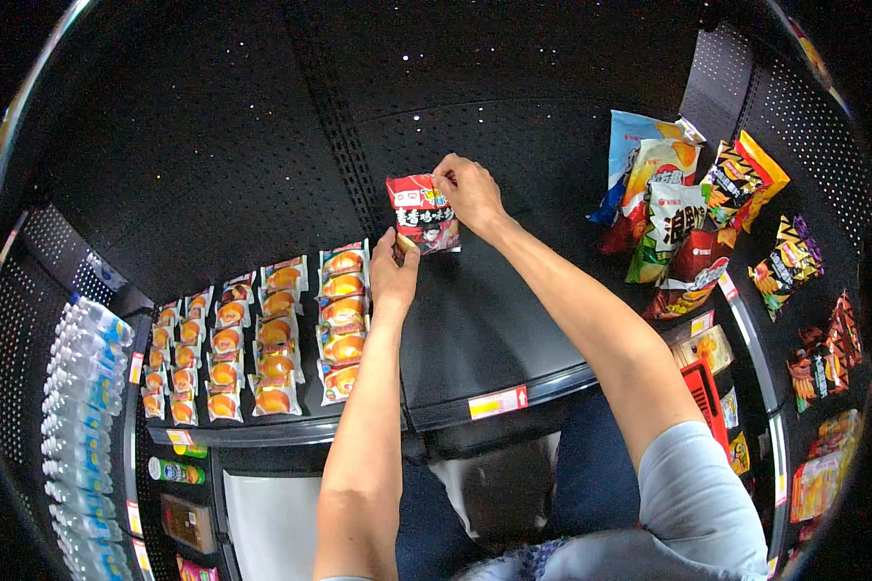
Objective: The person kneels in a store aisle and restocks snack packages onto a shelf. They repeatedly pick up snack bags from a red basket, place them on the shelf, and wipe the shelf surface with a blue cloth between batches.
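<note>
A red and black snack bag (427, 214) stands on the black shelf (494, 319), its printed front towards me. My right hand (471, 190) pinches the bag's top right corner between thumb and fingers. My left hand (394, 272) is at its lower left edge, with the fingertips against the bag. Just left of my left forearm lies a row of wrapped round buns (344, 285), one behind another. More rows of wrapped buns (276, 330) continue to the left.
Several upright chip bags (672, 196) stand together at the right. Beyond them are more chip bags (786, 265) on a side shelf. Water bottles (87, 392) fill the left shelf. A price tag (498, 402) is on the shelf's front edge, and a red basket (705, 399) is partly behind my right arm.
</note>
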Motion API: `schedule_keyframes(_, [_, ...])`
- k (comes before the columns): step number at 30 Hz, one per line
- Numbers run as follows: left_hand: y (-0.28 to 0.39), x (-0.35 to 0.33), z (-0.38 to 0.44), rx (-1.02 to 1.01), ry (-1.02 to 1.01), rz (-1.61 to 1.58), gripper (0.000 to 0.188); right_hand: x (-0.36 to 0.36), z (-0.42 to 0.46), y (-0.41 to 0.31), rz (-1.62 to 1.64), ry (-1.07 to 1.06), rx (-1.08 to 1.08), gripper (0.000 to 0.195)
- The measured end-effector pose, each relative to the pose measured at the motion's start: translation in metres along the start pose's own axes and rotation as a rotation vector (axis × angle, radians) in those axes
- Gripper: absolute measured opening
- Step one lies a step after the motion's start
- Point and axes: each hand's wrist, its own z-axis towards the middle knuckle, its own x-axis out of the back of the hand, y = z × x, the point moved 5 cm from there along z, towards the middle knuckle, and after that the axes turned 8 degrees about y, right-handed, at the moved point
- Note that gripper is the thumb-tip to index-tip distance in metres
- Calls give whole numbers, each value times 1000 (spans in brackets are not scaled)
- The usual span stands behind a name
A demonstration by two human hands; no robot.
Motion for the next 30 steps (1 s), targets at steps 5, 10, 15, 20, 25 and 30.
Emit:
schedule_keyframes(5, [-34,-3,5,37,-6,-30,59,-27,7,-1,-53,25,-11,15])
schedule_keyframes(10, [-24,-14,-2,76,-64,-33,59,-26,3,21,161,103,-35,23])
schedule_keyframes(15, [-34,-11,-2,135,-28,-60,63,-18,-29,48,393,280,-200,30])
schedule_keyframes(20, [-39,-18,-3,110,-3,-34,68,-37,-82,102,451,70,-371,34])
schedule_keyframes(25, [-46,-13,-3,182,-112,-40,68,-55,-97,93,407,-105,-417,40])
schedule_keyframes(30, [-36,-17,-9,199,-84,-141,64,-60,-97,90,451,-157,-425,39])
